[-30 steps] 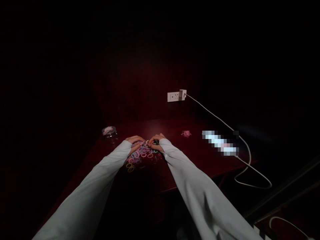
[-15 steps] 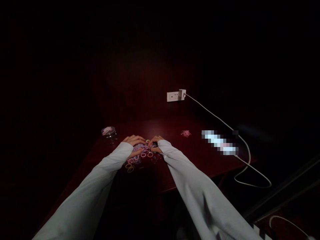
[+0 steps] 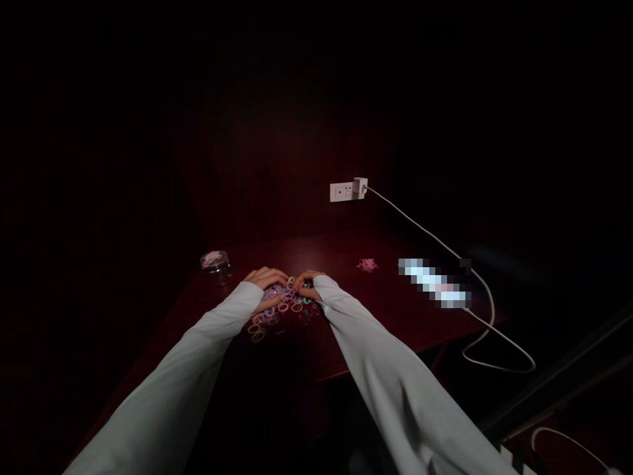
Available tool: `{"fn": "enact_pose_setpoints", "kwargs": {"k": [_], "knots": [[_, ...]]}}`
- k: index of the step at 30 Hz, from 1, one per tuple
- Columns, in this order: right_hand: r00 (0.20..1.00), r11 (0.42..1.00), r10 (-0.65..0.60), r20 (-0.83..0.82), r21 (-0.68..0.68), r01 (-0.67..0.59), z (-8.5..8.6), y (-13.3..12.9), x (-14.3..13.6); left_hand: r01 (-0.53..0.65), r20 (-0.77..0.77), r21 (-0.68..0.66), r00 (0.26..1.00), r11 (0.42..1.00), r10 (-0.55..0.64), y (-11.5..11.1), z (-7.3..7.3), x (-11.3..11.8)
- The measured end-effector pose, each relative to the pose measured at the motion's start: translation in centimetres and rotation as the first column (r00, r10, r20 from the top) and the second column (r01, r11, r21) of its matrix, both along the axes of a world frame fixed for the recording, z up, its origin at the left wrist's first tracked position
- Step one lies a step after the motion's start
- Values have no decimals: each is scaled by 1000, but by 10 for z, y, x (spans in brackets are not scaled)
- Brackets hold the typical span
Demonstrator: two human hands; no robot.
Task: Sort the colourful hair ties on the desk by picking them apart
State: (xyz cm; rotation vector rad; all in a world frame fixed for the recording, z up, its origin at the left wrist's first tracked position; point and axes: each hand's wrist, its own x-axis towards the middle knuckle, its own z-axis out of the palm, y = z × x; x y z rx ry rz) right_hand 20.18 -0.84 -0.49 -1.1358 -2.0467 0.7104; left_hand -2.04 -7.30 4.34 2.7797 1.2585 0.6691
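A spread-out pile of small hair ties (image 3: 271, 319), mostly purple and pink with some yellow and green ones, lies on the dark red table. My left hand (image 3: 266, 280) rests along the pile's left side, fingers stretched over it and thumb apart below. On the other side, my right hand (image 3: 309, 282) is curled into the pile, its fingertips and thumb close together. What these fingertips hold, if anything, is too small and dark to make out. Yellow rings (image 3: 256, 333) lie nearest me at the pile's lower left.
A clear jar (image 3: 216, 267) with pink things at its top stands at left. A little heap of pink bands (image 3: 366, 265) lies right of my hands. Beyond it is a bright, blurred-out device (image 3: 435, 284) with a white cable (image 3: 420, 224) running to a wall socket (image 3: 341, 192).
My right hand has shifted slightly within the pile, and green ties now show beside its fingers. My left hand stays almost where it was.
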Motion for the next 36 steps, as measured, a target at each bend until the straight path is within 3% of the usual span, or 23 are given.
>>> {"fn": "enact_pose_setpoints", "kwargs": {"k": [9, 17, 21, 27, 32, 36], "knots": [[994, 991, -17, -109, -133, 2, 5, 0, -2, 33, 43, -21, 999, 999, -32, 10, -8, -3], [948, 971, -40, -317, -237, -38, 0, 4, -8, -61, 71, 64, 996, 996, 56, 9, -9, -1], [968, 984, -29, -248, -177, -16, -2, 5, -3, -153, 114, 119, 984, 981, 139, 8, -10, 0], [996, 996, 19, -89, 83, -11, 1, -2, 5, -270, 323, 152, 923, 951, 210, 23, -20, -10], [997, 977, 53, 50, 203, -62, 4, -17, 11, -284, 429, 191, 885, 940, 181, 37, -27, -21], [980, 969, 75, 184, 218, -115, 4, -22, 15, -302, 413, 180, 887, 936, 207, 31, -24, -17]]}}
